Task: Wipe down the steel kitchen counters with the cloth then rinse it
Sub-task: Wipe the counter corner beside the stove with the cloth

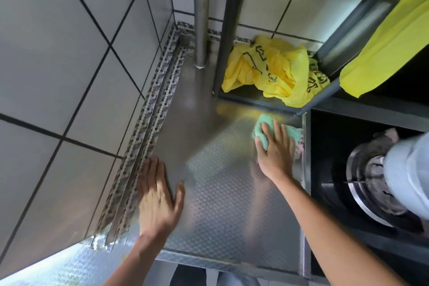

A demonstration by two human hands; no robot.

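Wiping in progress: right hand presses flat on the green cloth, fingers mostly straight over it, near the far right edge of the steel counter, just in front of the shelf w/ a crumpled yellow bag. Left hand lies open, palm down, on the counter's left side next to the patterned wall trim, holding nothing, prob. bracing. Stove burner sits to the right, past the counter edge. Progress: mid-wipe, I'd say. Counter surface looks shiny, no obvious dirt, but can't tell which parts are already done. Far corner by the metal pole and strip along the trim likely still need a pass. Rinse not yet done; no sink or tap in view.
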